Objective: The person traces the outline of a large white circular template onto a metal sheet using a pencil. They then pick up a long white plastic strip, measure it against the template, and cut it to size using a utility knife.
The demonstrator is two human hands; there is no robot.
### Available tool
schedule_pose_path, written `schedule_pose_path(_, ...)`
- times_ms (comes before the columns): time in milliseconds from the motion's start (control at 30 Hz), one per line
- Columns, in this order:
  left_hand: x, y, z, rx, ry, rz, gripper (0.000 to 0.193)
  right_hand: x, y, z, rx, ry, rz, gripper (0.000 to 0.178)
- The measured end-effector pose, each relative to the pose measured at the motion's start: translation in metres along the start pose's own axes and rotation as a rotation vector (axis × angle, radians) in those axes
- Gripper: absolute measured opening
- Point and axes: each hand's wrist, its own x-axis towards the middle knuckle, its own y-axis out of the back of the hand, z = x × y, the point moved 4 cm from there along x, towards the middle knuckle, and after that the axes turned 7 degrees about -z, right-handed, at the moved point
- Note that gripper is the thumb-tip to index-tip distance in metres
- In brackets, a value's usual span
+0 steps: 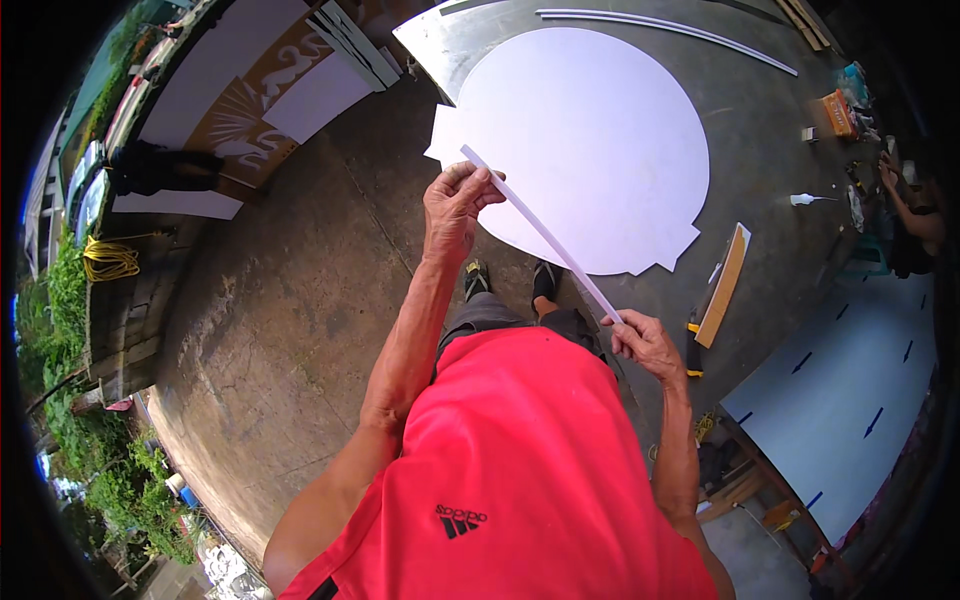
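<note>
A narrow white strip slants across in front of me, its far end to the left and its near end to the right. My left hand pinches it close to the far end, between thumb and fingers. At the near end, my right hand grips it between thumb and curled fingers. Beyond the strip lies a large white round board with small angular tabs on its edge. Right of that board is a brown strip of board, beside a hand saw with a yellow and black handle.
The grey work table carries long thin white strips at its far side. A white nozzle bottle and an orange box are at the right, near another person. A light-blue sheet lies lower right. Panels lean at the far left.
</note>
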Motion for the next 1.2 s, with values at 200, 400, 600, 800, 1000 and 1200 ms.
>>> schedule_pose_path(200, 0.012, -0.009, 0.005, 0.052, 0.025, -0.095, 0.029, -0.006, -0.041, 0.014, 0.3, -0.049, -0.046, 0.025)
schedule_pose_path(400, 0.008, -0.002, 0.001, 0.083, 0.112, -0.124, 0.033, -0.003, -0.066, 0.014, 0.352, -0.032, 0.022, 0.027)
schedule_pose_path(600, 0.007, -0.002, -0.011, 0.058, 0.177, -0.167, 0.032, -0.004, -0.075, 0.014, 0.341, -0.023, 0.09, 0.027)
schedule_pose_path(800, 0.012, -0.001, -0.028, -0.061, 0.211, -0.108, 0.03, -0.009, -0.073, -0.003, 0.197, -0.055, 0.183, 0.027)
schedule_pose_path(1000, 0.026, 0.005, -0.05, -0.189, 0.309, -0.097, 0.029, -0.011, -0.069, -0.013, 0.094, -0.043, 0.256, 0.027)
schedule_pose_path(1200, 0.038, 0.005, -0.068, -0.225, 0.357, -0.087, 0.03, -0.014, -0.065, -0.019, 0.043, -0.018, 0.325, 0.025)
